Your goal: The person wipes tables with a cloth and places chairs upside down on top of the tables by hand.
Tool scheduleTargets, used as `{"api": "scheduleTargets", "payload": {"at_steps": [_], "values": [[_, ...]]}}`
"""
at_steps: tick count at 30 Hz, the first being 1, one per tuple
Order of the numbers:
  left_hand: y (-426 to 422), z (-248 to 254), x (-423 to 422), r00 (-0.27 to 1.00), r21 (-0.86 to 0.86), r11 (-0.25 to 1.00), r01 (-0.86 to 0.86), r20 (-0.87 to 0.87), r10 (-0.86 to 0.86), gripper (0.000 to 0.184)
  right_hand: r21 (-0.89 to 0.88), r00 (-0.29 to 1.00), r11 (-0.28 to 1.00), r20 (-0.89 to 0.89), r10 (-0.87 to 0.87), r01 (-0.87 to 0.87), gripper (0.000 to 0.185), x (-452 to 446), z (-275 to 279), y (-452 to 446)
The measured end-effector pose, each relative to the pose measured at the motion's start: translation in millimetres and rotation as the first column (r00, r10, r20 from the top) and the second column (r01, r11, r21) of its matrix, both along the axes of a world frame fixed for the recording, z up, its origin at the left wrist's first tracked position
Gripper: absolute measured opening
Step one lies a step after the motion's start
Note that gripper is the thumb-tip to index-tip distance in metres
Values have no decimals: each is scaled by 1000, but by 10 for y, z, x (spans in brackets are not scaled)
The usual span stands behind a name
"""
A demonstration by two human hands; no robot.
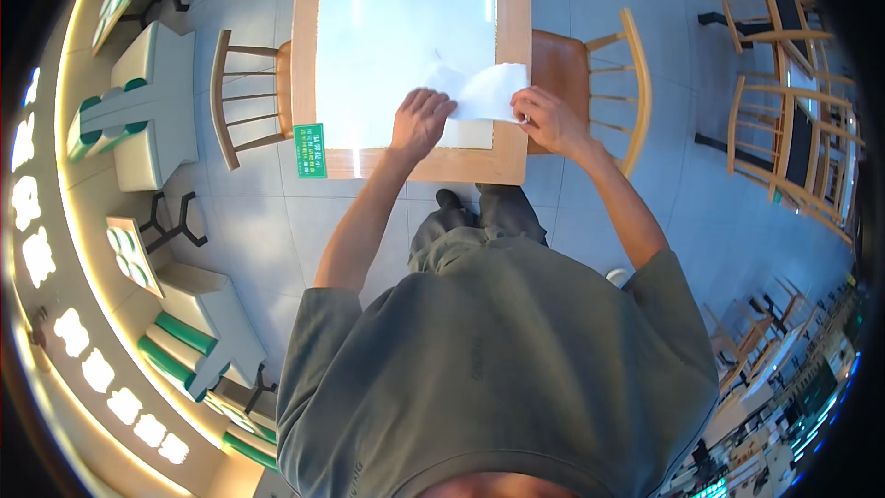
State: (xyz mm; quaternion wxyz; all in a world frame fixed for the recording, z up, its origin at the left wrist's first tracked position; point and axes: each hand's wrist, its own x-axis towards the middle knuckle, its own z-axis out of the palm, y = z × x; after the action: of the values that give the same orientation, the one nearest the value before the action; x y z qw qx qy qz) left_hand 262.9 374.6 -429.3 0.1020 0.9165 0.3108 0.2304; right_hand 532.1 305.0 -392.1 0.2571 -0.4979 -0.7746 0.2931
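Note:
A thin white sheet (493, 92), paper or cloth, is stretched between my two hands over the near right part of the table (406, 28). My left hand (424, 118) has its fingers closed at the sheet's left edge. At the right corner, my right hand (546, 118) pinches the sheet between thumb and fingers. Part of the sheet reaches over the wooden table border. The table has a glossy white top inside a light wood frame.
A green sign with pale lettering (311, 150) sits on the table's near left corner. Wooden chairs stand left (249, 97) and right (613, 83) of the table. Further left are pale benches (157, 111) with green cushions; more tables and chairs (793, 111) stand at right.

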Motion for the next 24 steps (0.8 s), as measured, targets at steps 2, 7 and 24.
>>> {"api": "scheduleTargets", "payload": {"at_steps": [2, 7, 24], "values": [[-296, -183, -123, 995, -66, 997, 38, -89, -43, 26, -48, 999, 998, 46, -24, 26, 16, 6, -361, -267], [-947, -654, -373, 948, -271, 963, -5, -308, -82, 32, -155, 976, 985, 212, -43, 77, 16, -219, -1033, -858], [-1034, -1148, 19, 972, -347, 933, -99, -233, 17, 61, 47, 802, 886, 406, -439, 461, 54, -1271, -1541, -906]]}}
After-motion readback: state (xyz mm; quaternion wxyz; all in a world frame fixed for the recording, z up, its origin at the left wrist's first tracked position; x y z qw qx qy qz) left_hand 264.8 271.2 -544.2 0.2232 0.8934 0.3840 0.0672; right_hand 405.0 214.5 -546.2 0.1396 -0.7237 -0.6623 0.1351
